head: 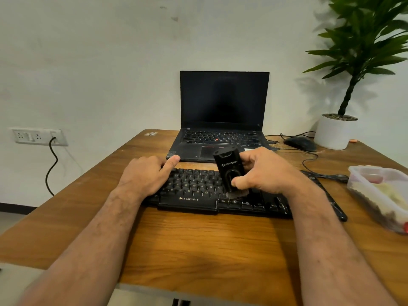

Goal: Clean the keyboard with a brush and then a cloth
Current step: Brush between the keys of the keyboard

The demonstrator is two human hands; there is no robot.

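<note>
**Black brush held to the keys, other hand steadying the board**

Black and boxy, the brush (pixel 229 173) stands nearly upright, leaning slightly away toward the laptop (pixel 220 120), with its grey bristles pressed down onto the lower key rows of the keyboard (pixel 194 191), just right of the space bar. The right hand (pixel 262 173) grips it from the right side: the thumb curls across the front face of the body, low down, and the fingers wrap round behind it near the top. The right forearm comes in from the lower right corner and crosses over the right part of the keyboard, hiding many of the keys there.

The left hand (pixel 145 175) rests on the keyboard's left end, palm down. Its fingers are loosely bent and hold nothing; the thumb or a finger stretches out toward the far edge of the board, close to the laptop's front corner. The left forearm runs in from the lower left.

The keyboard lies flat on the wooden table (pixel 198 239), directly in front of the open laptop, whose screen is dark. To the right sit a mouse (pixel 300 143), a white plant pot (pixel 333 133) and a clear plastic container (pixel 379 193) at the table's right edge.
</note>
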